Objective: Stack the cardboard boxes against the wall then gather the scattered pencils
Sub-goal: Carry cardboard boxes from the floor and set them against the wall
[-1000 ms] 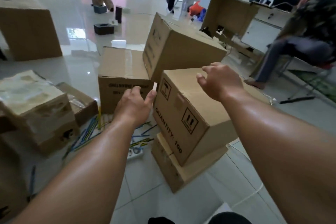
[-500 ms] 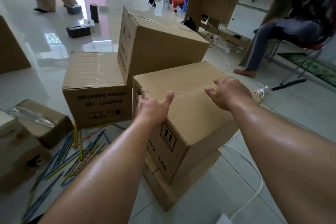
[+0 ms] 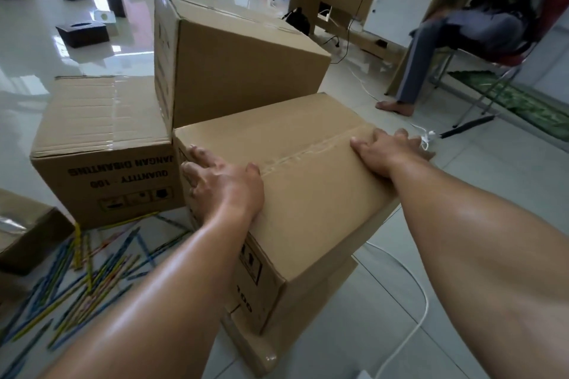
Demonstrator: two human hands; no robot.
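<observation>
Head view: both hands clamp onto 1 taped cardboard box (image 3: 308, 194).
The left hand (image 3: 221, 184) curls over its left edge and the right hand (image 3: 385, 151) over its far right edge. Smooth and square-cornered, it sits atop a lower box (image 3: 261, 348) on glossy tile (image 3: 462, 194). Thin coloured pencils (image 3: 86, 271) lie scattered to the left.

Plain tan on near box (image 3: 311, 194), left box (image 3: 98, 120) and back box (image 3: 246, 71), with black print on the sides. Blue, yellow and green among pencils (image 3: 92, 274), a few pinkish. White for floor tiles (image 3: 492, 194) and cable (image 3: 423, 308). Green, patterned, on rug (image 3: 529, 104). Grey on trousers (image 3: 480, 31); red on chair (image 3: 520, 58).
</observation>
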